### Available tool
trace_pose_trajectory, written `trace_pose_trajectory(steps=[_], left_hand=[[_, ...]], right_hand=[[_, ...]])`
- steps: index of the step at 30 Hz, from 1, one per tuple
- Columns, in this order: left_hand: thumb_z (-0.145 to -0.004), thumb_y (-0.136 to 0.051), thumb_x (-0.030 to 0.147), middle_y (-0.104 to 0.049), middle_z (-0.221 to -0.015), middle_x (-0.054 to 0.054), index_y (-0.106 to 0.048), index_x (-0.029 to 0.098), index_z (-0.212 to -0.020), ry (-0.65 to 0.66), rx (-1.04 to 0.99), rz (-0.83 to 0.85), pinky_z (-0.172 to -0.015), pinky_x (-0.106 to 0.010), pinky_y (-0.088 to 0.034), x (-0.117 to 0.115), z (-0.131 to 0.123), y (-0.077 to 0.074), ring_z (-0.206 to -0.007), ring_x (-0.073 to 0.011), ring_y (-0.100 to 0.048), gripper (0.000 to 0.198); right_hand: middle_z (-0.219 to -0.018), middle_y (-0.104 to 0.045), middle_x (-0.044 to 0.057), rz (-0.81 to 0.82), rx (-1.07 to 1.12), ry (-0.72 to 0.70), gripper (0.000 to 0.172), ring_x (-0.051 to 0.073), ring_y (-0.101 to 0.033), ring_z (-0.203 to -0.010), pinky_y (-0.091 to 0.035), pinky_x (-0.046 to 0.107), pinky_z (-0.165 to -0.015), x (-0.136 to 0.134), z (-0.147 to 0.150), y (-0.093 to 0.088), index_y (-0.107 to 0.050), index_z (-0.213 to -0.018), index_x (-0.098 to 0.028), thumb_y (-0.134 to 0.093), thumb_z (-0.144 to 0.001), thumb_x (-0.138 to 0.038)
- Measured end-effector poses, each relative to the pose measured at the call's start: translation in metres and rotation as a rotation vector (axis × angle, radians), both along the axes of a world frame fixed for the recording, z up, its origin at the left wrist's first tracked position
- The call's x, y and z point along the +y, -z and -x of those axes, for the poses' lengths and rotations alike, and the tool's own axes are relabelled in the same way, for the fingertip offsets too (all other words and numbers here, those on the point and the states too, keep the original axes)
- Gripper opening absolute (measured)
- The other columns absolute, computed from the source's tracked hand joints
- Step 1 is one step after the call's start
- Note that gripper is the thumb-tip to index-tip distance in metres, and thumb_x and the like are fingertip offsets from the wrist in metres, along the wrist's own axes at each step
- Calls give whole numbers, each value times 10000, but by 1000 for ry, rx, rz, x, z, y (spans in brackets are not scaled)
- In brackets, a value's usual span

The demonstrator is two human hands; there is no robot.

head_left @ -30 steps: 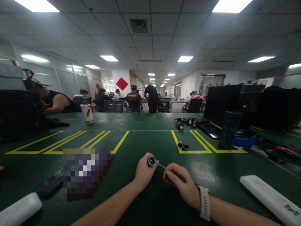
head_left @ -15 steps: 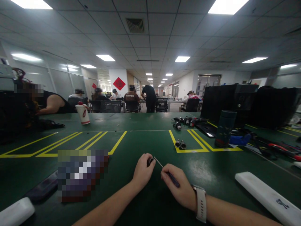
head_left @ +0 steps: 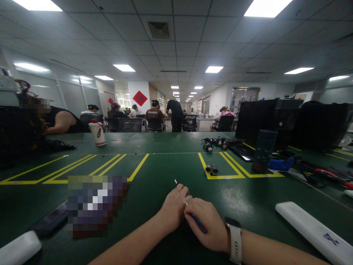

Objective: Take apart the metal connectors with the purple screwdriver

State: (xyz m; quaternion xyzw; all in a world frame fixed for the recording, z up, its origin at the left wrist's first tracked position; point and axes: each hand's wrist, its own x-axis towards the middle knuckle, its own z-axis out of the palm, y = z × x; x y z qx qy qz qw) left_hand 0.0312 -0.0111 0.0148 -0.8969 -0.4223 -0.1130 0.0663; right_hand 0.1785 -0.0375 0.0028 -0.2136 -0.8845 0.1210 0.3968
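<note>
Near the middle of the green table, my left hand (head_left: pixel 174 208) is closed, its back turned towards me. What it holds is hidden by the fingers. A small shiny metal tip (head_left: pixel 175 182) pokes out beyond its knuckles. My right hand (head_left: pixel 206 221), with a white-strapped watch on its wrist, is wrapped round a screwdriver (head_left: pixel 199 223) with a dark handle. A thin shaft runs from there up across the left fingers; whether the shiny tip belongs to it I cannot tell. The two hands touch. Two short metal cylinders (head_left: pixel 211 169) stand beyond them.
A pixelated box-like object (head_left: pixel 96 206) and a dark phone-like slab (head_left: pixel 51 221) lie left. A white bar (head_left: pixel 311 230) lies right. Further back are black connectors (head_left: pixel 211 143), a dark bottle (head_left: pixel 264 151), cables and a white cup (head_left: pixel 97 133). Several people sit or stand beyond.
My hands have come together and now touch. My left hand has turned, and the dark round piece seen in it is now hidden. The screwdriver has shifted slightly down and left.
</note>
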Motion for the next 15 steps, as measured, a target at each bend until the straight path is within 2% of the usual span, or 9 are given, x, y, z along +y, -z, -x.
trace_pose_trajectory(steps=[4, 9, 15], left_hand=[[-803, -484, 89, -602, -851, -67, -614, 186, -754, 15, 21, -8, -739, -346, -393, 5, 1, 5, -860, -227, -485, 169], [-792, -526, 121, -594, -929, -50, -602, 198, -821, 52, -1, 8, -709, -302, -410, 0, 2, 9, -884, -207, -485, 112], [-815, -515, 145, -585, -906, -35, -574, 185, -848, 112, -115, 96, -690, -258, -434, -14, -3, 12, -851, -169, -507, 79]], right_hand=[[-857, -610, 69, -95, -163, -53, 152, 179, -529, -776, -410, 300, -677, -3, 0, -2, -528, -915, -184, -438, -804, -131], [-836, -612, 79, -162, -179, -73, 168, 184, -533, -769, -417, 310, -670, -5, -2, -6, -534, -914, -173, -422, -796, -131], [-665, -580, 58, -465, -198, -140, 180, 184, -477, -631, -352, 315, -539, -8, -1, -5, -565, -812, -174, -385, -817, -171]])
